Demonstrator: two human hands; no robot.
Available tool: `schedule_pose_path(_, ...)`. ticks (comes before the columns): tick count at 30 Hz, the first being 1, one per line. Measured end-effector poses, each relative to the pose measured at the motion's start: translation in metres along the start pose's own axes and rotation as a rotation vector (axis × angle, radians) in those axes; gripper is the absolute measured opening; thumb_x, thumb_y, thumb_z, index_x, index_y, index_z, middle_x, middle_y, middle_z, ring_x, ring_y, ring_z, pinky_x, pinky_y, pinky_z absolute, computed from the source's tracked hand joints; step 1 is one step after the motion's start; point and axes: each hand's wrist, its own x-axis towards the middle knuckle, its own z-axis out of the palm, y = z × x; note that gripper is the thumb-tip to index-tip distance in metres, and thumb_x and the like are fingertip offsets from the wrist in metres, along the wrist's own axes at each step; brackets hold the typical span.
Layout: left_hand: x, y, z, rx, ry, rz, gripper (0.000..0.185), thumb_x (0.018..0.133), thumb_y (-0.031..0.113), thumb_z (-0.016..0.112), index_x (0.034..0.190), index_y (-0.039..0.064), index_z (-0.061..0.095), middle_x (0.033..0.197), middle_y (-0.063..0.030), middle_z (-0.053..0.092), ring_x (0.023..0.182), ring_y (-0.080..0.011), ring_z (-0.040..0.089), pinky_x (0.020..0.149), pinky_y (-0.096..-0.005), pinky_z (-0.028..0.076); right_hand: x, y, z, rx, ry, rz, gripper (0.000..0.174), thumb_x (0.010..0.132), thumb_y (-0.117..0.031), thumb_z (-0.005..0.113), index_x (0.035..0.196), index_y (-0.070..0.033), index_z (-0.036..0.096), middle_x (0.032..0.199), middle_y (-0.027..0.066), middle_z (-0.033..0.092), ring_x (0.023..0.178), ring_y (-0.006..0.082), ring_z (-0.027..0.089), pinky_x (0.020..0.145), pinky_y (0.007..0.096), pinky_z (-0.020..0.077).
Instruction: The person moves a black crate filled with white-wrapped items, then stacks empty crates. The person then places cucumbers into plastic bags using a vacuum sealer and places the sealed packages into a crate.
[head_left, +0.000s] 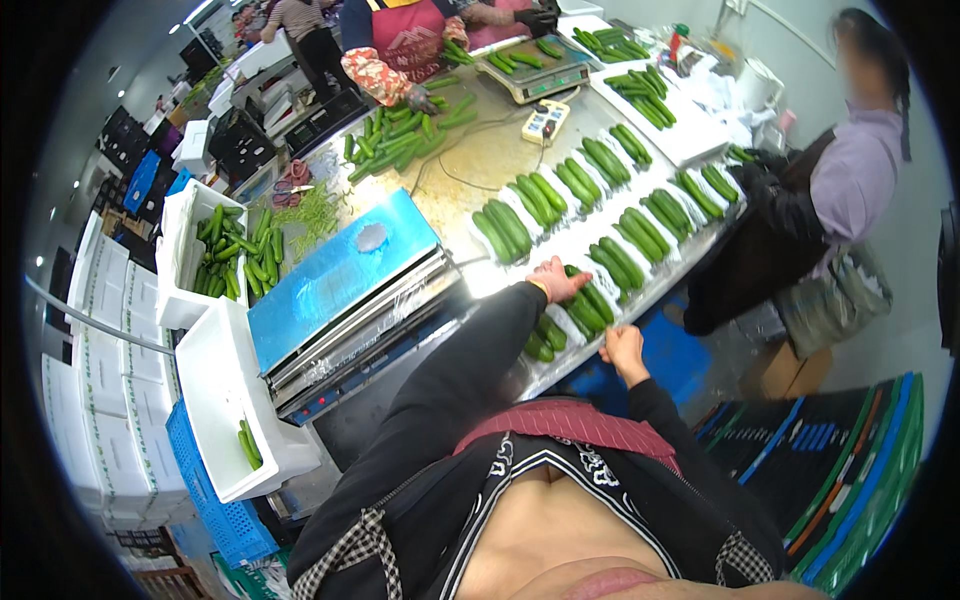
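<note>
My left hand (558, 280) reaches over the near end of a row of cucumbers, its fingers touching the top of a bundle (589, 307) on a white tray. At the table's edge, beside the bundle's lower end, is my right hand (624, 346), with its fingers curled; whether it holds anything cannot be made out. A smaller pair of cucumbers (553, 332) lies just left of that bundle. Further bundles (618, 262) stretch away to the upper right, and a second row (502, 229) runs parallel behind them.
A film wrapping machine (345, 277) with a blue top stands at my left. Beyond it are foam boxes (217, 397) and loose cucumbers (405, 139). A scale (532, 86) and power strip (546, 122) sit at the far side. Co-workers stand across the table and at the right (855, 172).
</note>
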Motion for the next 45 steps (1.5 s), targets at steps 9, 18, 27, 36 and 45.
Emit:
schedule_pose_path(9, 0.015, -0.008, 0.016, 0.171, 0.192, 0.002, 0.089, 0.08, 0.08, 0.045, 0.146, 0.019, 0.042, 0.132, -0.0188, 0.052, 0.123, -0.0343, 0.05, 0.103, -0.0424, 0.038, 0.004, -0.007, 0.002, 0.328, -0.072, 0.227, 0.027, 0.089, -0.018, 0.058, 0.069, 0.001, 0.058, 0.054, 0.0078, 0.055, 0.039, 0.0155, 0.05, 0.035, 0.0289, 0.0371)
schedule_pose_path(18, 0.0, -0.001, 0.01, -0.005, 0.194, 0.065, 0.058, 0.082, 0.065, 0.059, 0.122, 0.023, 0.066, 0.116, -0.0197, 0.059, 0.116, -0.0366, 0.055, 0.102, -0.0411, 0.041, -0.004, -0.001, 0.005, 0.679, -0.174, 0.266, 0.025, 0.088, -0.012, 0.047, 0.098, 0.012, 0.046, 0.089, 0.023, 0.059, 0.066, 0.0297, 0.064, 0.057, 0.0365, 0.0597)
schedule_pose_path(27, -0.032, 0.034, -0.018, -0.218, 0.331, 0.162, 0.05, 0.084, 0.059, 0.061, 0.112, 0.018, 0.069, 0.104, -0.0218, 0.061, 0.108, -0.0371, 0.056, 0.098, -0.0422, 0.042, -0.043, -0.065, -0.047, 0.322, -0.016, -0.119, 0.005, 0.088, -0.004, 0.047, 0.084, -0.002, 0.044, 0.074, 0.0071, 0.051, 0.059, 0.0145, 0.053, 0.049, 0.0297, 0.0478)
schedule_pose_path(36, -0.068, 0.023, -0.141, -0.233, 0.886, 0.145, 0.053, 0.086, 0.06, 0.058, 0.106, 0.012, 0.069, 0.1, -0.0238, 0.063, 0.102, -0.0378, 0.059, 0.091, -0.0443, 0.047, 0.027, -0.195, -0.042, 0.358, -0.375, -0.502, 0.011, 0.097, -0.006, 0.043, 0.087, -0.002, 0.042, 0.076, 0.0082, 0.056, 0.063, 0.0163, 0.061, 0.057, 0.0298, 0.0529)
schedule_pose_path(45, -0.186, -0.132, -0.24, -0.303, 1.229, -0.315, 0.06, 0.089, 0.057, 0.053, 0.111, 0.003, 0.069, 0.109, -0.0259, 0.066, 0.109, -0.0403, 0.059, 0.096, -0.042, 0.045, 0.036, -0.336, 0.159, 0.268, -0.883, -0.67, 0.015, 0.093, -0.01, 0.047, 0.081, -0.001, 0.044, 0.068, 0.0056, 0.053, 0.056, 0.0152, 0.056, 0.051, 0.031, 0.0493)
